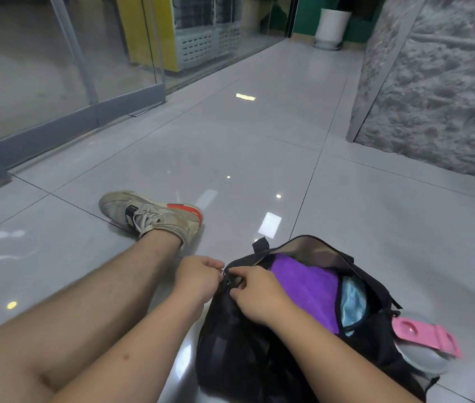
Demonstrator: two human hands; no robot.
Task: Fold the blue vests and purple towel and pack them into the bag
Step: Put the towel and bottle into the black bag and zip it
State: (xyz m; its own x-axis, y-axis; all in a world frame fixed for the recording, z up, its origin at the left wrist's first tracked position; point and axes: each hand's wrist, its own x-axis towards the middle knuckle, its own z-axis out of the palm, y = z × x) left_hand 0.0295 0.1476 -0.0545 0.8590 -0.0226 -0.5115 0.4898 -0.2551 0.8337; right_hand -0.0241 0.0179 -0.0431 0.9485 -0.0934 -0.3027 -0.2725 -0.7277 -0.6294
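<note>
Your left hand (198, 279) and right hand (255, 295) both pinch the black backpack (236, 344) at its zipper (224, 276). The purple towel (306, 289) lies inside, beside blue fabric (352, 301).

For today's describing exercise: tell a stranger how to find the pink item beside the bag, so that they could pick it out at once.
Start at the black bag on the grey tiled floor, which lies open with a purple towel showing inside. Look to its right side, at the lower right of the view. There a flat pink strap-like piece lies over a grey rounded object; it is the only pink thing in view.
</note>
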